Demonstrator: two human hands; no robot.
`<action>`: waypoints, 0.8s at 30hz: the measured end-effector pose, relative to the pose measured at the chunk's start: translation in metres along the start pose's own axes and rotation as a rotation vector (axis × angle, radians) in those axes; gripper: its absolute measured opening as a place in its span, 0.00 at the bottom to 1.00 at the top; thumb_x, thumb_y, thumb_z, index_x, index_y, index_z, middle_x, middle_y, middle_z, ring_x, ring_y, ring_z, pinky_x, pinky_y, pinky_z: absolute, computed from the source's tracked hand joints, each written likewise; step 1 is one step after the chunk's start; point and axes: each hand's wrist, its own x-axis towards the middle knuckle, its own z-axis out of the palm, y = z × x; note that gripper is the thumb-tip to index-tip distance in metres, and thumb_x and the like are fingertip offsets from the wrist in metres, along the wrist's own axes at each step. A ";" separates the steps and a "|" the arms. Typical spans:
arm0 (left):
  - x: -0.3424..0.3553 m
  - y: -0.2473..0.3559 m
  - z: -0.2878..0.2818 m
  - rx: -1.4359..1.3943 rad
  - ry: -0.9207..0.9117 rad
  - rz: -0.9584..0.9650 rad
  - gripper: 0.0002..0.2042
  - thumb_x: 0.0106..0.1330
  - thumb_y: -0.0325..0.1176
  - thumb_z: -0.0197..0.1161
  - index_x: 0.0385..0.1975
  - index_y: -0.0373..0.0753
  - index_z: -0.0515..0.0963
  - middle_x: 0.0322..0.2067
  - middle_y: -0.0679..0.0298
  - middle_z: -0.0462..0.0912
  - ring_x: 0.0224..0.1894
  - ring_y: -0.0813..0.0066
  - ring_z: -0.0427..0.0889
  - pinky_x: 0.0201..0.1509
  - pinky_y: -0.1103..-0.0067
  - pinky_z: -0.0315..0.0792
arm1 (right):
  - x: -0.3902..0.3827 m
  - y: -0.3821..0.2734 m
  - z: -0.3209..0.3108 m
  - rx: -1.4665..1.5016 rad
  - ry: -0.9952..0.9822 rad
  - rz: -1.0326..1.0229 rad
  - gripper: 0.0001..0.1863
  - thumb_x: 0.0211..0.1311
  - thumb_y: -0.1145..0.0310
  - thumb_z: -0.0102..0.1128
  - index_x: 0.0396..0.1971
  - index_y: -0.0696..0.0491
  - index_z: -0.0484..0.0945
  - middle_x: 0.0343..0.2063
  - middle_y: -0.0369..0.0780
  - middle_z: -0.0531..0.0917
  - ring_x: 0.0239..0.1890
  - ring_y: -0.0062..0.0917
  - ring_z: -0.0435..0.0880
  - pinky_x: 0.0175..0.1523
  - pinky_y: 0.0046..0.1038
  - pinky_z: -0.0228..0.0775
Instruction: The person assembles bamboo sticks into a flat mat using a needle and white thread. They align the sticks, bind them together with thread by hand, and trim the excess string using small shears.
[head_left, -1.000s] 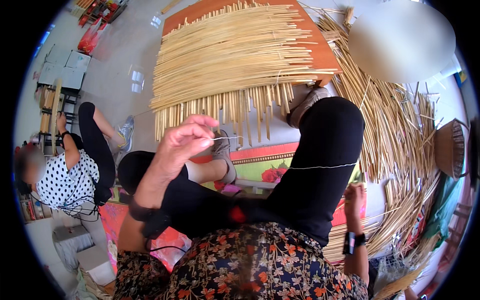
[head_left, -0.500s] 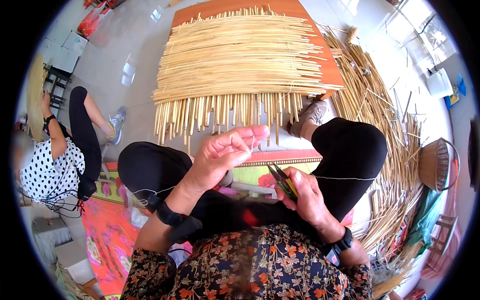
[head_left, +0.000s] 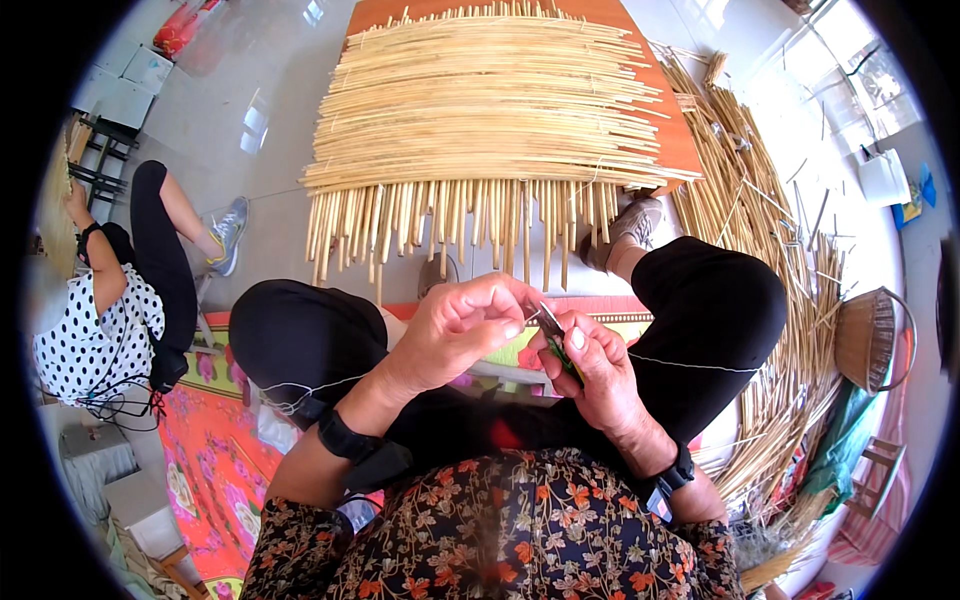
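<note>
My left hand (head_left: 450,335) pinches a thin white string (head_left: 533,314) between thumb and fingers, above my lap. My right hand (head_left: 600,375) is wrapped round small snips (head_left: 550,322) with dark pointed blades and green handles. Their tips meet the string right beside my left fingertips; whether they have cut it I cannot tell. Another length of white string (head_left: 690,365) runs from near my right hand across my right knee. Beyond my hands, a mat of straw-coloured stalks (head_left: 480,100) lies on an orange-brown board (head_left: 676,130), with crosswise stalks jutting over the near edge.
Loose stalks (head_left: 745,200) lie heaped on the floor at the right, near a wicker basket (head_left: 866,340) and a white bucket (head_left: 884,178). A person in a dotted top (head_left: 100,320) sits at the left. A red floral cloth (head_left: 215,470) covers floor beside me.
The snips have moved up and left to the string at my left fingertips, and their blades have come closer together. My left hand has lowered slightly.
</note>
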 end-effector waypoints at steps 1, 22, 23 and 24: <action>0.000 0.001 0.001 0.005 0.020 -0.002 0.05 0.65 0.24 0.54 0.28 0.34 0.76 0.44 0.57 0.80 0.42 0.77 0.77 0.48 0.79 0.70 | 0.000 0.000 0.000 0.025 0.002 0.013 0.18 0.71 0.52 0.51 0.39 0.53 0.79 0.18 0.27 0.69 0.15 0.09 0.56 0.20 0.16 0.45; 0.001 -0.004 0.006 0.159 0.009 0.001 0.05 0.65 0.23 0.55 0.27 0.31 0.75 0.32 0.62 0.79 0.34 0.82 0.75 0.38 0.83 0.69 | -0.011 0.031 0.003 0.309 0.018 0.018 0.18 0.69 0.51 0.54 0.36 0.53 0.75 0.16 0.29 0.65 0.17 0.11 0.58 0.20 0.16 0.47; 0.001 -0.005 0.006 0.154 0.008 0.002 0.05 0.65 0.23 0.55 0.27 0.31 0.75 0.32 0.62 0.79 0.34 0.82 0.75 0.38 0.83 0.69 | -0.011 0.033 0.002 0.309 0.015 0.021 0.18 0.69 0.51 0.54 0.37 0.52 0.75 0.17 0.29 0.65 0.17 0.11 0.58 0.20 0.16 0.47; 0.000 -0.005 0.006 0.149 0.008 0.003 0.05 0.65 0.23 0.55 0.27 0.32 0.75 0.32 0.62 0.80 0.34 0.82 0.75 0.38 0.83 0.69 | -0.011 0.033 0.000 0.333 -0.015 0.024 0.17 0.69 0.51 0.55 0.37 0.52 0.75 0.17 0.29 0.67 0.17 0.11 0.58 0.21 0.16 0.48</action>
